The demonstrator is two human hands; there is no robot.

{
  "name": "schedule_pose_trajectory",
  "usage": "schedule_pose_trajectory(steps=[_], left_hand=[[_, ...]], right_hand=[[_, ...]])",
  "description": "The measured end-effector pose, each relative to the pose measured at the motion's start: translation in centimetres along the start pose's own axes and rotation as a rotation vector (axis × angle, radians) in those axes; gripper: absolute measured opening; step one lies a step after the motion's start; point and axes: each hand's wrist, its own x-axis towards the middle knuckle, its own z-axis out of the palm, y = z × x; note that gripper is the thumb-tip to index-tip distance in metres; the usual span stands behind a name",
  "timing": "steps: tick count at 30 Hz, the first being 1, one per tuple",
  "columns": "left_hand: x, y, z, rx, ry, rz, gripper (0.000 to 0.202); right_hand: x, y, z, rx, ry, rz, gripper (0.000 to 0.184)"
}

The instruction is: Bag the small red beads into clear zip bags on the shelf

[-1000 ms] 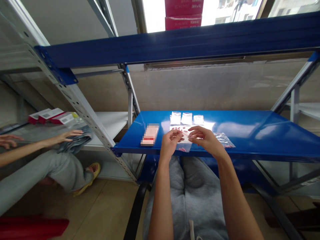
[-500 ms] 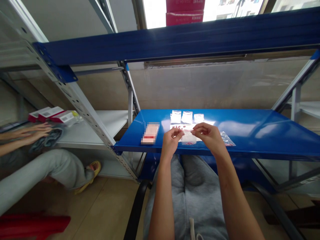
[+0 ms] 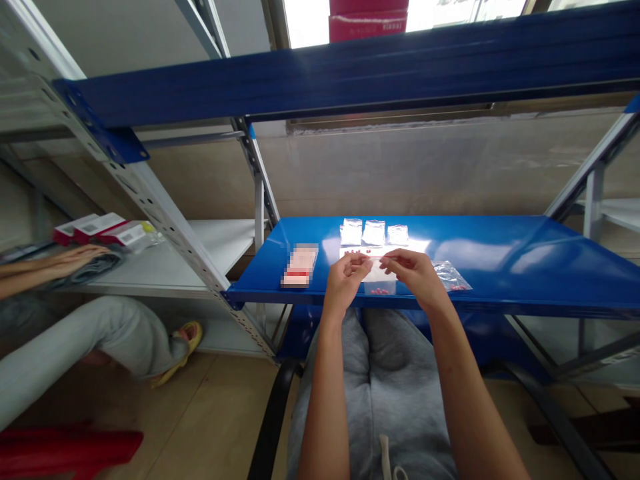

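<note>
The left hand (image 3: 346,277) and right hand (image 3: 415,272) are being pinched onto the top edge of a small clear bag (image 3: 381,285), held just above the front of the blue shelf (image 3: 525,260). Its red contents are being partly hidden, too small to identify. Three other bags (image 3: 374,233) are lying behind. The bag is being held farther in over the shelf than a second ago.
</note>
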Motion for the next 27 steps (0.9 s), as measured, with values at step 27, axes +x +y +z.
schedule_pose_trajectory(steps=[27], left_hand=[[0.2,-0.7,0.7,0.03,-0.009,0.054,0.025]], right_hand=[[-0.2,-0.2,0.2,-0.029,-0.071,-0.02,0.033]])
